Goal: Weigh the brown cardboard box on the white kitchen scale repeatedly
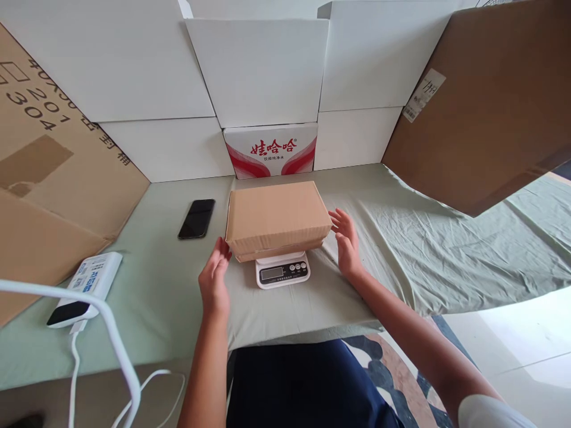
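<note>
cardboard box (pixel 274 217) | flat on scale (pixel 282 273) | long axis left-right

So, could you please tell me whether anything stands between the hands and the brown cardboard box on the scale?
Nothing visible does: the left hand and right hand flank the brown cardboard box, open.

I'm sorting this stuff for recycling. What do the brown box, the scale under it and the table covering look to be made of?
Brown box: plain corrugated cardboard, matte, with folded seams along its lower edge. Scale: apparently white plastic, smooth and slightly glossy, with a small display and buttons. Table covering: pale green woven cloth, probably a bedsheet, judging by its soft wrinkles and draped front edge.
</note>
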### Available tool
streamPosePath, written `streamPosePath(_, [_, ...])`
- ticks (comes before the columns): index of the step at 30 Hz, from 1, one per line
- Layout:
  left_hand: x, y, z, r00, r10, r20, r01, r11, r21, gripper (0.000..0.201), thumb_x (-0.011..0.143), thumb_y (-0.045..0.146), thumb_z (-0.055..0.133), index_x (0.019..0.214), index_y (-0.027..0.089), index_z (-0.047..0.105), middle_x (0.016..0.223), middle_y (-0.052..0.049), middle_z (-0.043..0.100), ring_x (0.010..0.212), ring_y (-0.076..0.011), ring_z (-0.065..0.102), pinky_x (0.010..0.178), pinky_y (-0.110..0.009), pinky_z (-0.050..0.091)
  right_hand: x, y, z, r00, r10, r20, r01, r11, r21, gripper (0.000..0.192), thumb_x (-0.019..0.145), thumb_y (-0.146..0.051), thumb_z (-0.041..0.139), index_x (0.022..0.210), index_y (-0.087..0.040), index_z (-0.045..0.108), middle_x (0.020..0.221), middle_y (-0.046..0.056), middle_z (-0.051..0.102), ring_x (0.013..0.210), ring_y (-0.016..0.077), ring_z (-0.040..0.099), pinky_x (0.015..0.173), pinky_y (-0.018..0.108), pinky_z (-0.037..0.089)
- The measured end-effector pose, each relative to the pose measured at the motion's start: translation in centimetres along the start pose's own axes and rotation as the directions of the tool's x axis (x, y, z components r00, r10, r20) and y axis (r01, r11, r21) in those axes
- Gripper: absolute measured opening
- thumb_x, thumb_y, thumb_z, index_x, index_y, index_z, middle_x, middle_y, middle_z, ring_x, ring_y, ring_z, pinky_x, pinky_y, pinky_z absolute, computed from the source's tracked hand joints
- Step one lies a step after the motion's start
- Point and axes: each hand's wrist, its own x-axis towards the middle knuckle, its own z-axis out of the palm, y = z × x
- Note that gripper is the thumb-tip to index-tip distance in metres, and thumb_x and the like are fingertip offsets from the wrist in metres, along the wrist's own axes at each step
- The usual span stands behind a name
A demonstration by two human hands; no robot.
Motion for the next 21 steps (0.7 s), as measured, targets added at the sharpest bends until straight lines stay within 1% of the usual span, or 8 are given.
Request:
streamPosePath(4, [0.0, -0.9, -0.4, 0.995, -0.005, 0.100, -0.005, 0.995, 0.101, 0.048, 0.088, 0.045, 0.063, 0.128, 0.021, 0.071, 0.137, -0.011, 0.067, 0.135, -0.0310, 0.057, 0.116, -0.048, 0.041, -0.6, -0.7, 0.6, 0.984, 0.010, 0.178, -0.007, 1.000, -0.013, 0.060, 0.094, -0.057, 0.053, 0.149, -0.039, 0.040, 0.156, 0.003, 0.046, 0.142, 0.0311, 0.046, 0.117, 0.054, 0.041])
streamPosePath(7, [0.0, -1.5, -0.7, 0.993, 0.013, 0.121, -0.030, 0.990, 0.137, 0.046, 0.088, 0.047, 0.062, 0.125, 0.021, 0.073, 0.133, -0.010, 0.070, 0.133, -0.0314, 0.058, 0.115, -0.048, 0.042, -0.7, -1.1, 0.9, 0.973, 0.005, 0.232, -0.008, 1.000, 0.015, 0.061, 0.094, -0.057, 0.053, 0.150, -0.037, 0.040, 0.155, 0.003, 0.048, 0.141, 0.0318, 0.046, 0.119, 0.055, 0.038])
streamPosePath(12, [0.0, -1.7, -0.8, 0.992, 0.026, 0.125, -0.044, 0.989, 0.142, 0.047, 0.088, 0.048, 0.061, 0.125, 0.022, 0.073, 0.133, -0.010, 0.070, 0.133, -0.0316, 0.058, 0.115, -0.048, 0.042, -0.5, -1.0, 1.0, 0.971, -0.010, 0.239, -0.003, 0.999, 0.054, 0.060, 0.094, -0.056, 0.055, 0.150, -0.037, 0.042, 0.154, 0.003, 0.049, 0.142, 0.0315, 0.045, 0.120, 0.054, 0.037])
streamPosePath(17, [-0.1, -1.2, -0.6, 0.993, 0.005, 0.117, -0.021, 0.990, 0.138, 0.048, 0.087, 0.048, 0.062, 0.125, 0.021, 0.072, 0.135, -0.010, 0.069, 0.133, -0.0320, 0.058, 0.115, -0.048, 0.042, -0.5, -0.9, 0.9, 0.970, 0.007, 0.244, -0.015, 0.999, 0.033, 0.060, 0.094, -0.057, 0.055, 0.149, -0.038, 0.042, 0.153, 0.002, 0.050, 0.142, 0.0314, 0.046, 0.119, 0.055, 0.039])
streamPosePath(21, [-0.2, -0.4, -0.2, 0.997, 0.010, 0.080, -0.015, 0.998, 0.063, 0.047, 0.087, 0.044, 0.064, 0.128, 0.021, 0.071, 0.139, -0.010, 0.066, 0.133, -0.0299, 0.059, 0.115, -0.046, 0.042, -0.4, -1.3, 0.6, 0.982, 0.005, 0.190, -0.007, 1.000, 0.010, 0.062, 0.093, -0.058, 0.055, 0.150, -0.038, 0.040, 0.157, 0.002, 0.046, 0.142, 0.0322, 0.046, 0.118, 0.056, 0.040])
